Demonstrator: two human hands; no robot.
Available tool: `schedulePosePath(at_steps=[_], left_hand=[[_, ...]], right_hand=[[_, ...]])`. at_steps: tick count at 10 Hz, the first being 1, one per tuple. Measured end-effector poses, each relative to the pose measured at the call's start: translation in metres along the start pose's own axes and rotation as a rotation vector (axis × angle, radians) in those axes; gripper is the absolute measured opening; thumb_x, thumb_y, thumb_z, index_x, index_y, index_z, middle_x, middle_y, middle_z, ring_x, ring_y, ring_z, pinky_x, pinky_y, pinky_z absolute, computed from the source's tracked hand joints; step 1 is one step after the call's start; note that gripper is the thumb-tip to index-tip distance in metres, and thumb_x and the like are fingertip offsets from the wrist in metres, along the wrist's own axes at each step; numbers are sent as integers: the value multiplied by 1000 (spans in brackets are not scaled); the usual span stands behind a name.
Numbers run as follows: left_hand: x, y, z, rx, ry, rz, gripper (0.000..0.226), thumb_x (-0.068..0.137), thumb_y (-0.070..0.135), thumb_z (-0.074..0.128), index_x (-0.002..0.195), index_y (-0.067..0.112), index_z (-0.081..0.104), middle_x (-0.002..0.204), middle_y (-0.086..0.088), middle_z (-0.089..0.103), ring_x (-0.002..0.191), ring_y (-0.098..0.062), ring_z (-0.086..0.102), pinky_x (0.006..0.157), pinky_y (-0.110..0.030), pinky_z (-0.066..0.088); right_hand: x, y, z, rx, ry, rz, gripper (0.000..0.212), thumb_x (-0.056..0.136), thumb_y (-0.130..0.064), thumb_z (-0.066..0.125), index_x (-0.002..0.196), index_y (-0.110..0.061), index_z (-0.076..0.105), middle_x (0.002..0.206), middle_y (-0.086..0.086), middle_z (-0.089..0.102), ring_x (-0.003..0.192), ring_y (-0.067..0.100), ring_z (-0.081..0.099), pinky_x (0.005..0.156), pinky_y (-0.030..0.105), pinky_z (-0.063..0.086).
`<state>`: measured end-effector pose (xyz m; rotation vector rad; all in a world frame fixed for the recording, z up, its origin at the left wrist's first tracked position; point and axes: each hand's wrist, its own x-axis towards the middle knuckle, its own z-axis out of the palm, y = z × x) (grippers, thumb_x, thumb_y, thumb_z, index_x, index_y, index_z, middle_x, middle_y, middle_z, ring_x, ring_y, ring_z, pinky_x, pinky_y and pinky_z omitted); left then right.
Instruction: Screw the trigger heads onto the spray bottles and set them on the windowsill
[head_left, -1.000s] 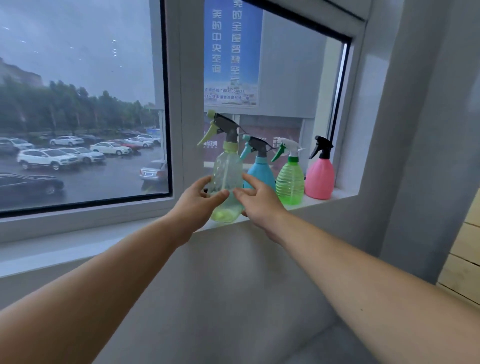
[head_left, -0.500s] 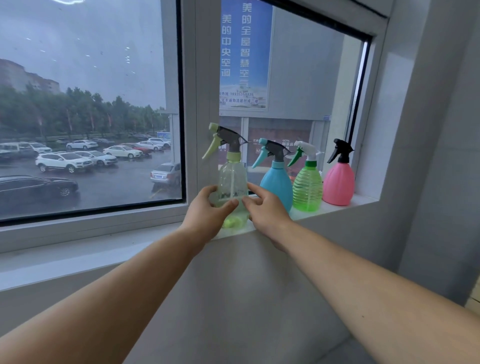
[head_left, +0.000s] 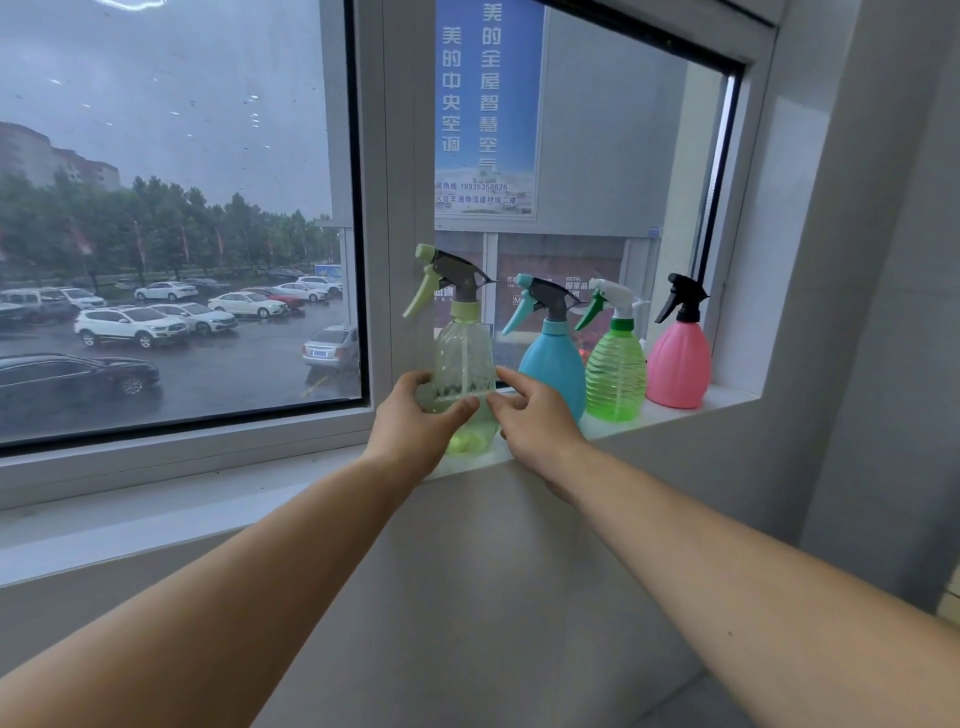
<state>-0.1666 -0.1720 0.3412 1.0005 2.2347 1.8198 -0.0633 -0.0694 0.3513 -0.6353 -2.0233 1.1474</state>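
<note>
Head view: left hand (head_left: 415, 423) clasps the clear pale-green plastic spray bottle (head_left: 464, 358) on the white windowsill (head_left: 727, 396), right hand (head_left: 537, 423) steadying it with straight fingers. Final placement, seemingly; next comes a clean release.

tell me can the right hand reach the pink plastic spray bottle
Likely yes: the right hand only touches the clear plastic spray bottle, and the pink plastic spray bottle stands unblocked in front.

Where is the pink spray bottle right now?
In the head view, the pink spray bottle stands at the far right end of the windowsill, last in the row, just right of the green ribbed bottle.
</note>
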Motion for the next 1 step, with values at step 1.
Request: schedulePosePath(at_steps=[1], left_hand=[[-3,1,-5,17,14,-6,88,78,50,81,150,20,40,138,-12,60,123,-29,61,104,-38,49]], right_hand=[[-9,-3,-7,-10,12,-8,48,95,-30,54,143,-26,47,91,-8,57,94,17,61,98,34,48]])
